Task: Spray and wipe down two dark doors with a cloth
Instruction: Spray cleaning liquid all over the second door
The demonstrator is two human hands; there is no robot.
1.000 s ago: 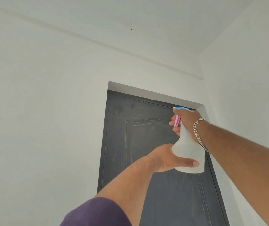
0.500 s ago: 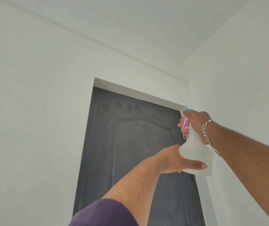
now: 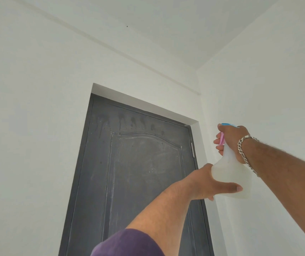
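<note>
Head view looked up at a dark grey panelled door [image 3: 138, 172] set in a white wall [image 3: 37, 126], with wet spots and thin runs across its top rail, above the arched panel moulding. Right of the door, both hands were raised around a translucent white plastic spray bottle [image 3: 230, 174] with a blue top and a pink trigger [image 3: 222, 139]. The right hand [image 3: 231, 140] gripped the bottle's neck, its fingers [image 3: 218, 140] curled over the pink trigger, and a silver chain bracelet [image 3: 244, 152] hung at its wrist. The left hand [image 3: 204, 182] cupped the bottle's body from below and the left, its thumb [image 3: 229, 187] pressed flat across the near face close to the base; the other left fingers lay behind the bottle and could hardly be seen. The bottle stood nearly upright between the two hands, in front of the white door jamb [image 3: 201, 145], nozzle towards the door. A purple sleeve [image 3: 127, 244] covered the left upper arm. No cloth appeared in either hand.
</note>
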